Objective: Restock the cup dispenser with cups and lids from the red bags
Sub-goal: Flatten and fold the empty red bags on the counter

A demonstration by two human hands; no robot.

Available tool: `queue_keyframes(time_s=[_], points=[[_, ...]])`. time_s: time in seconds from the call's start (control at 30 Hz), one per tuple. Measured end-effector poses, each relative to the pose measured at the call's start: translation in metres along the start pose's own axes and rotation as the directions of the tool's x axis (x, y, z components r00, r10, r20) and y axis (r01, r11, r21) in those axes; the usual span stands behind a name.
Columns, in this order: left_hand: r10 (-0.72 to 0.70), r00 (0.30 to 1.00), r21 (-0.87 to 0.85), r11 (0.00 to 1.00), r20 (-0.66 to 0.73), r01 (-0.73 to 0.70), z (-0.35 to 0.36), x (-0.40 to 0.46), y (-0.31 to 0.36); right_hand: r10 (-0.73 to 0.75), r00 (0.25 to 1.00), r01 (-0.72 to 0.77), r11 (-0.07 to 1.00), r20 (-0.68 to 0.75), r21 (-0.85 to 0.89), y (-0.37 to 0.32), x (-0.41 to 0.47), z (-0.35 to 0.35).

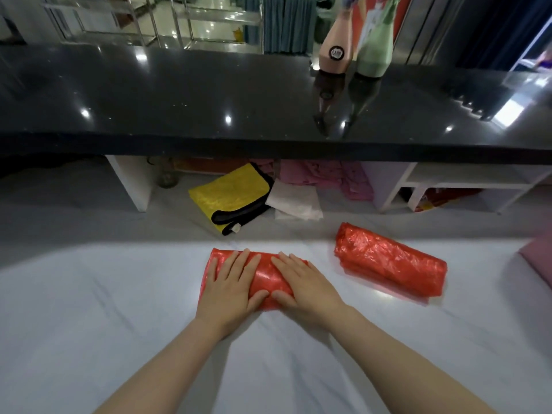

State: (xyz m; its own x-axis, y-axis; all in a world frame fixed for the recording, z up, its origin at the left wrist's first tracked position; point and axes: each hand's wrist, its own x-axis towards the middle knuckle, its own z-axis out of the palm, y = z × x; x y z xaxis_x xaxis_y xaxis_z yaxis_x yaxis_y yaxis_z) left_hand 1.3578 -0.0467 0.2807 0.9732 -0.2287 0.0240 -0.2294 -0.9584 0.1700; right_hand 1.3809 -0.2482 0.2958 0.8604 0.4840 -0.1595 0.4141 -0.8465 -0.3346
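A red plastic bag (pixel 268 276), wrapped around something roll-shaped, lies on the white counter (pixel 104 294) straight ahead. My left hand (pixel 231 283) rests flat on its left half and my right hand (pixel 301 283) on its right half, fingers spread, thumbs curled at the near edge. A second red bag (pixel 391 259), also a wrapped roll, lies to the right, apart from both hands. What is inside the bags is hidden. No cup dispenser is in view.
A black glossy upper counter (pixel 209 100) runs across above the work surface, with a pink bottle (pixel 334 46) and a green bottle (pixel 375 49) on it. Underneath lie a yellow cloth (pixel 230 194), white paper (pixel 294 200) and pink cloths (pixel 328 174). A pink item (pixel 540 255) sits at the right edge.
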Motion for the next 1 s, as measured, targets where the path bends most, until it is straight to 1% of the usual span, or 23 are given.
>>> queue_keyframes(time_s=[0.07,0.17,0.27,0.4,0.47,0.5,0.6,0.7,0.73,0.77,0.83,0.87,0.93,1.0], points=[[0.043,0.998,-0.014,0.999,0.051,-0.042,-0.001,0.005,-0.006,-0.001,1.000,0.001,1.000,-0.026,0.016,0.001,-0.002,0.004],[0.174,0.976,-0.092,0.982,0.128,-0.163,-0.007,0.013,-0.019,0.044,0.992,-0.038,0.998,-0.118,0.048,-0.003,-0.003,0.010],[0.253,0.958,-0.125,0.963,0.137,-0.237,-0.018,0.021,-0.034,0.071,0.979,-0.056,0.995,-0.190,0.081,-0.007,0.003,0.010],[0.317,0.948,-0.090,0.946,0.040,-0.312,-0.029,0.025,-0.047,0.029,0.954,-0.009,0.998,-0.298,0.068,-0.009,-0.001,0.003],[0.373,0.927,-0.049,0.926,-0.025,-0.374,-0.034,0.024,-0.041,0.017,0.935,0.014,0.996,-0.355,0.085,-0.012,-0.010,-0.002],[0.412,0.909,-0.014,0.910,-0.062,-0.414,-0.035,0.024,-0.035,0.005,0.929,0.027,0.996,-0.369,0.082,-0.011,-0.014,-0.003],[0.511,0.846,0.080,0.860,-0.151,-0.504,-0.039,0.029,-0.017,0.015,0.942,0.008,0.998,-0.336,0.067,-0.002,-0.026,-0.004],[0.591,0.775,0.128,0.806,-0.223,-0.578,-0.047,0.045,0.004,0.035,0.924,-0.027,0.999,-0.382,0.025,0.018,-0.034,-0.014],[0.608,0.756,0.141,0.793,-0.240,-0.593,-0.050,0.051,0.013,0.021,0.909,-0.025,1.000,-0.417,-0.005,0.023,-0.039,-0.022],[0.618,0.741,0.150,0.785,-0.263,-0.602,-0.052,0.058,0.024,-0.008,0.875,-0.003,1.000,-0.484,-0.024,0.030,-0.045,-0.030],[0.634,0.694,0.184,0.769,-0.342,-0.612,-0.054,0.071,0.048,-0.073,0.774,0.037,0.997,-0.629,-0.071,0.048,-0.058,-0.047],[0.644,0.661,0.200,0.757,-0.385,-0.621,-0.055,0.078,0.060,-0.098,0.736,0.043,0.994,-0.670,-0.098,0.058,-0.064,-0.055],[0.663,0.602,0.223,0.733,-0.444,-0.643,-0.057,0.090,0.087,-0.125,0.690,0.012,0.987,-0.713,-0.162,0.081,-0.076,-0.068],[0.672,0.576,0.240,0.722,-0.466,-0.649,-0.057,0.102,0.115,-0.151,0.670,-0.023,0.974,-0.727,-0.224,0.106,-0.088,-0.075]])
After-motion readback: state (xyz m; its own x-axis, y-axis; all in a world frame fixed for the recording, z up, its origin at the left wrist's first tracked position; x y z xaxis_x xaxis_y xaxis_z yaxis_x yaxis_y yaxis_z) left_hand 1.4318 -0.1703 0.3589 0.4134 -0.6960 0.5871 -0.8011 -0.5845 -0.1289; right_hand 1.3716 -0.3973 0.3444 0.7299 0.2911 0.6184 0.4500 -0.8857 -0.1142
